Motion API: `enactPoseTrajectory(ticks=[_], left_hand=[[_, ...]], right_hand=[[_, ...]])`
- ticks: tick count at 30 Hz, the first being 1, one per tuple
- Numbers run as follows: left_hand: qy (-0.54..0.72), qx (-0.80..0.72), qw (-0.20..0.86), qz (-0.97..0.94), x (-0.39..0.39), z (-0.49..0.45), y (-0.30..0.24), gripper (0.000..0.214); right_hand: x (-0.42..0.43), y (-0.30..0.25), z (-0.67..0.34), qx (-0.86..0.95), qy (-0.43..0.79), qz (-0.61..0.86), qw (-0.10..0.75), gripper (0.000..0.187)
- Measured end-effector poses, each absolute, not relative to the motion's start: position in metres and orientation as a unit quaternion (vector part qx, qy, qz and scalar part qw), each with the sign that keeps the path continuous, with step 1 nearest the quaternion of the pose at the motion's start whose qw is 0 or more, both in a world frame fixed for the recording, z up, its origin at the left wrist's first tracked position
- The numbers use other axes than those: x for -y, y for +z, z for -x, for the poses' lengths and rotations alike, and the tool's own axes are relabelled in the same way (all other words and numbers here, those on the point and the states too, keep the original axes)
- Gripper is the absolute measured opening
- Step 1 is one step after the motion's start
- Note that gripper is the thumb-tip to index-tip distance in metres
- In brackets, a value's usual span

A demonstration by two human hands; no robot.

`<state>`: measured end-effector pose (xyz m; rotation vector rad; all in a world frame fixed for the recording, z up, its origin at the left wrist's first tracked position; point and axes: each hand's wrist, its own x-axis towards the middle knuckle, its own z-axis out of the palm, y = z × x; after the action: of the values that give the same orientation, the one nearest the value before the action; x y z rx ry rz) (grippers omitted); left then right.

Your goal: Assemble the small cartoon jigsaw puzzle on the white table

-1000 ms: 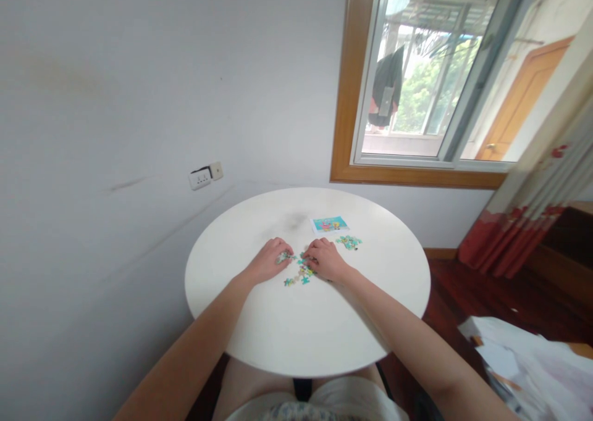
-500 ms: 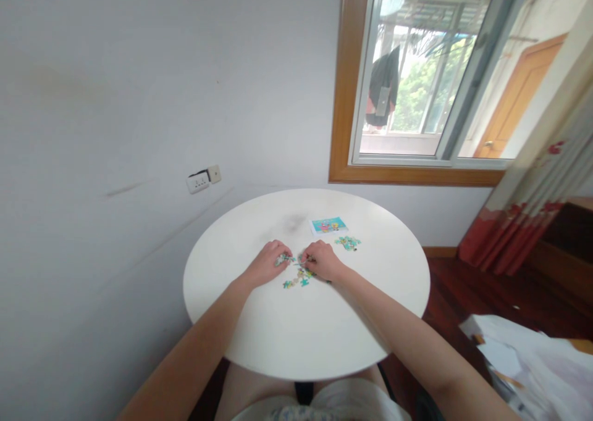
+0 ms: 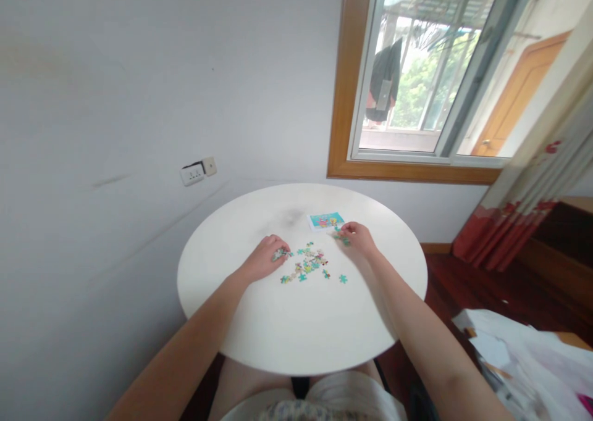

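Several small teal and yellow puzzle pieces (image 3: 308, 263) lie scattered in the middle of a round white table (image 3: 278, 328). My left hand (image 3: 267, 255) rests at the left edge of the scatter, its fingers curled over a few pieces. My right hand (image 3: 359, 237) is farther back and to the right, its fingers bent down onto a small cluster of joined pieces (image 3: 341, 237). Just behind that cluster lies a small blue picture card (image 3: 325, 220).
The table stands against a white wall with a socket (image 3: 196, 171). A wood-framed window (image 3: 417, 81) is behind it, a red and white curtain (image 3: 523, 205) to the right. White papers (image 3: 509, 359) lie on the dark wooden floor at the right.
My right hand has left the middle scatter and moved back and right to the joined cluster by the card. The pieces it covered now show. My left hand has hardly moved.
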<state>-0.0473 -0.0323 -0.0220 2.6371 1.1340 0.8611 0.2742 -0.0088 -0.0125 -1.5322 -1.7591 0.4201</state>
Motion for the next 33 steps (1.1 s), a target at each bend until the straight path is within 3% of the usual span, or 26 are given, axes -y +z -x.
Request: enactPoseTrajectory(ticks=[9,20,33], left_hand=[[0.286,-0.378,0.073,-0.877,0.034,0.047,-0.020,0.014],[0.286,-0.384,0.075,-0.874,0.036,0.046,-0.018,0.014],[0.318,-0.396,0.121,-0.853,0.032,0.047,-0.019,0.023]], right_hand=[[-0.004,-0.032,-0.307,0.644,0.133,0.654,0.374,0.010],[0.003,-0.021,-0.300,0.657,0.076,0.657,0.362,0.019],[0.039,-0.013,-0.231,0.833,0.064,0.479,0.269,0.022]])
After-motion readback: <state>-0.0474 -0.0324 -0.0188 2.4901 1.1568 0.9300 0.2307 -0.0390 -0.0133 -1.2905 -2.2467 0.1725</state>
